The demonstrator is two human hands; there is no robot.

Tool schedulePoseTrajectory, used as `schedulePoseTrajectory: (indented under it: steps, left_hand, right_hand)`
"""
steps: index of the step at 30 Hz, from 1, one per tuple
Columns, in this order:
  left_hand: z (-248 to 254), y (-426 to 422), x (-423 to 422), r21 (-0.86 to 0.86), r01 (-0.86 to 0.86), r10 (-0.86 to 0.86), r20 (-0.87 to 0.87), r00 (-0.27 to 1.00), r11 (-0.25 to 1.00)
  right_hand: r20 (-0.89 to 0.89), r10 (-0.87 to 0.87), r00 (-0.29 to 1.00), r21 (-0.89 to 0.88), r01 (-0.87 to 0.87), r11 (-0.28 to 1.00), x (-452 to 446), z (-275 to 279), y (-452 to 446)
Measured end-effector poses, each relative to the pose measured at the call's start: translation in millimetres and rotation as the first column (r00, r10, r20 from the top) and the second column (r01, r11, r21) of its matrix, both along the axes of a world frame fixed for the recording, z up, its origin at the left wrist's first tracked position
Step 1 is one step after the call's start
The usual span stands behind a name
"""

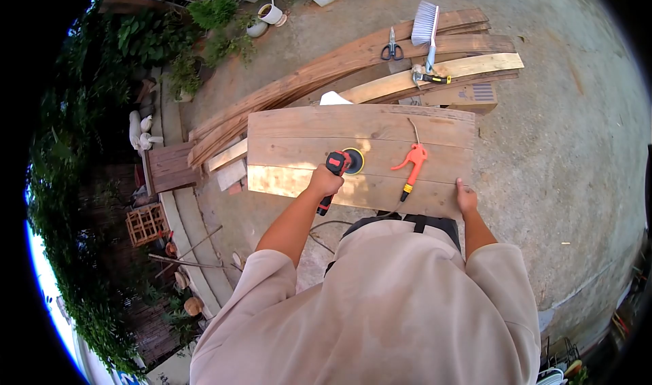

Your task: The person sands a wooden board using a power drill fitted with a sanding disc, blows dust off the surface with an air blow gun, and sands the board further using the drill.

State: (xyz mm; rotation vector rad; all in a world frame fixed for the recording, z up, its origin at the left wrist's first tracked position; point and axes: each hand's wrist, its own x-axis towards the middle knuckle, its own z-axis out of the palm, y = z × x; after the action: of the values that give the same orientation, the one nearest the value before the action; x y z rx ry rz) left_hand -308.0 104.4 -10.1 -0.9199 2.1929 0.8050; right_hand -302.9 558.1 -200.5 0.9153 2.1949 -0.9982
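Sander (337, 161), gripped by the left hand (327, 180), is slanting toward mid-board (292, 152); right hand (466, 198) is clasping the board's right edge.

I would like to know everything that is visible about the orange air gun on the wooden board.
The air gun lies on the wooden board, between the left hand and the right hand, touched by neither. Its body is bright orange, apparently plastic, with a curved lever on the left. A thin nozzle points toward the board's far edge; the near end has a yellow-and-black connector, where a thin hose seems to attach.
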Motion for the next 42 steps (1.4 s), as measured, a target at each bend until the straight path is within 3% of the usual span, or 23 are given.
schedulePoseTrajectory:
  steps: [11, 25, 28, 31, 35, 38, 42]
  left_hand:
    - [2, -14, 47, -0.03, -0.015, 0.016, 0.032, 0.999, 0.999]
    - [4, -26, 23, 0.001, -0.072, 0.072, -0.032, 0.997, 0.997]
    - [-12, -34, 33, -0.084, 0.07, -0.072, -0.021, 0.997, 0.994]
    - [-8, -57, 34, -0.119, -0.006, 0.005, -0.007, 1.0, 0.993]
    - [-16, -77, 35, -0.232, 0.076, -0.088, -0.04, 0.995, 0.97]
    - [6, -44, 27, -0.086, -0.034, 0.034, -0.004, 0.999, 0.996]
    - [-13, -59, 35, -0.151, 0.096, -0.101, -0.026, 0.994, 0.984]
  right_hand:
    - [0.011, 0.0, 1.0, -0.007, 0.001, 1.0, -1, 2, 1]
    - [0.045, -0.005, 0.999, -0.057, 0.008, 0.998, -2, -6, 5]
    - [0.036, -0.013, 0.999, -0.031, 0.014, 0.999, 0, -10, 5]
    - [0.016, -0.023, 1.0, -0.008, 0.024, 1.0, 1, -12, 4]
    - [0.012, -0.016, 1.0, 0.011, 0.016, 1.0, 1, -12, 4]
    - [0.032, -0.013, 0.999, -0.023, 0.014, 1.0, 0, -11, 5]
    - [0.015, -0.025, 1.0, -0.018, 0.026, 1.0, 1, -13, 5]
